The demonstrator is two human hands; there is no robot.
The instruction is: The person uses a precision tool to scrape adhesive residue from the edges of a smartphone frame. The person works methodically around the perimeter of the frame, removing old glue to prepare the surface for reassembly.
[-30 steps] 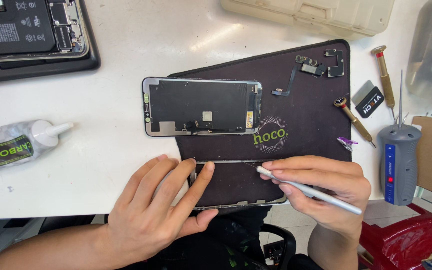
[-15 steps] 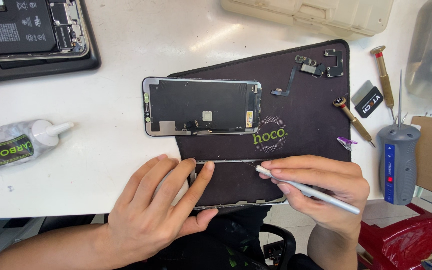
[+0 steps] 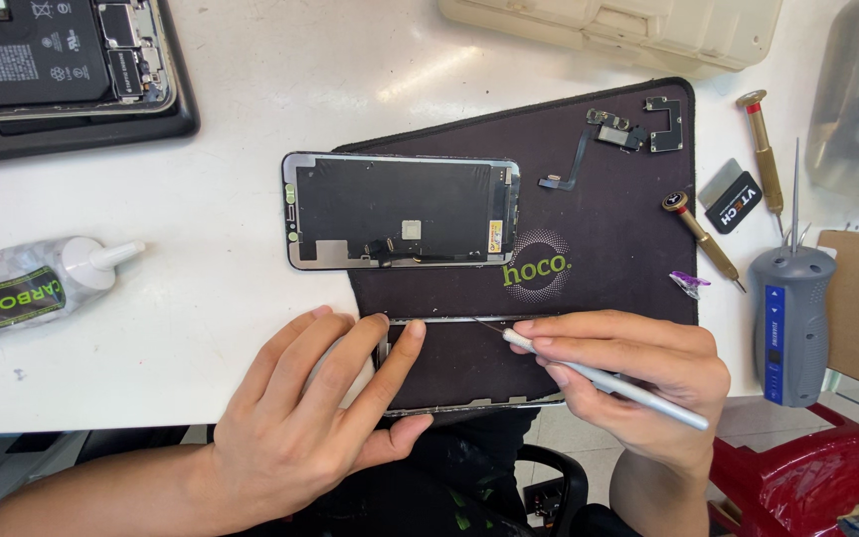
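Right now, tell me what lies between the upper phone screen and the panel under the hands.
In the head view, only bare dark mat separates the upper screen from the held panel.

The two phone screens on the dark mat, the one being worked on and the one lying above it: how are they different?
The lower screen is pinned by the left hand while the right hand puts a thin tool to its top edge; the upper screen lies untouched. The upper shows its full back with connectors; the lower is partly covered. Both lie lengthwise on the mat.
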